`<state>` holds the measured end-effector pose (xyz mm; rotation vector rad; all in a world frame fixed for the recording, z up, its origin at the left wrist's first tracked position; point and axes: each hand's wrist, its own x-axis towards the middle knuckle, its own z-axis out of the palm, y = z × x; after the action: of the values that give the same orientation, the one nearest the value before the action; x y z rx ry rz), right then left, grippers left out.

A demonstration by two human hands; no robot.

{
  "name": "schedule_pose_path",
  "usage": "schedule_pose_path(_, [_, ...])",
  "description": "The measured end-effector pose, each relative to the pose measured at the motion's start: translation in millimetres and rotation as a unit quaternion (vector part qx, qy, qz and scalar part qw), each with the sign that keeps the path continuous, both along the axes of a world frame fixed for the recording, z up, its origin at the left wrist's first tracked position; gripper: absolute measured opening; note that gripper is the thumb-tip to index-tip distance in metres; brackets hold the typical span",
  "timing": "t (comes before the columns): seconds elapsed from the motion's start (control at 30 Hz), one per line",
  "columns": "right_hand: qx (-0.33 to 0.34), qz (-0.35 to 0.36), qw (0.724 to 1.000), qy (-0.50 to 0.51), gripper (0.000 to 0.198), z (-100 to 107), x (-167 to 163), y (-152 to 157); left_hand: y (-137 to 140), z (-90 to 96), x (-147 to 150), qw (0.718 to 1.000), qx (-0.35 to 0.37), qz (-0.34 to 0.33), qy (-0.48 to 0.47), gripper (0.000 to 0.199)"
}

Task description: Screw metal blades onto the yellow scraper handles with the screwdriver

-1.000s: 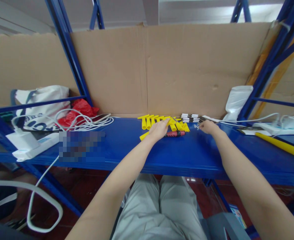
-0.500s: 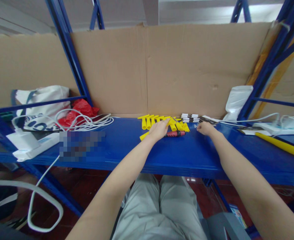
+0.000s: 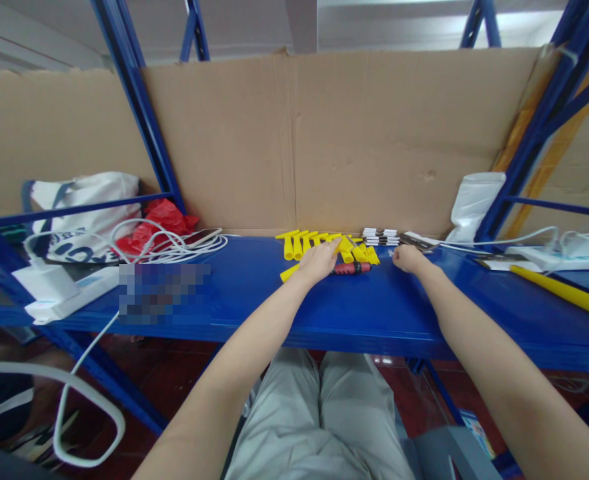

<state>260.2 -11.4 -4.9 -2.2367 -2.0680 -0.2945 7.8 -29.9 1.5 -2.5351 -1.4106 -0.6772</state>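
My left hand [image 3: 319, 261] is closed around a yellow scraper-like tool [image 3: 289, 273]; its handle end sticks out behind the palm. Beside that hand lies a red and black screwdriver-like tool [image 3: 352, 268], partly covered by it. Several similar yellow tools [image 3: 297, 248] stand in a row just behind, and more lie to the right. My right hand [image 3: 408, 259] is closed at the tabletop, beside some tiny shiny pieces [image 3: 390, 253]. Its fingertips are hidden, so what they pinch, if anything, does not show. Stacked white and black packs [image 3: 380, 237] sit behind it.
A blue shelf table [image 3: 254, 300] backs onto a cardboard wall [image 3: 364, 140]. To the left are coiled white cables [image 3: 189, 245], a power strip [image 3: 74, 297], a red bag [image 3: 167, 223] and a cloth bag [image 3: 89, 213]. A white pouch [image 3: 474, 207] and yellow strip [image 3: 561, 291] are right.
My right hand has shifted very slightly left over the tiny pieces. My left hand stays in place on the yellow tool.
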Motion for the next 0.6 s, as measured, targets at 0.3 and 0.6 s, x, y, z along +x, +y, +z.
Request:
schedule_pose_path(0.3, [-0.013,-0.003,1.0,-0.01,0.031,0.7,-3.5,-1.3,-2.6,1.0,1.2,1.0,-0.004,-0.004,-0.011,0.047])
schedule_pose_path(0.6, [-0.015,0.007,1.0,-0.024,0.031,0.2,-5.3,-1.3,-0.4,-0.2,0.8,0.998,-0.015,-0.018,-0.059,0.047])
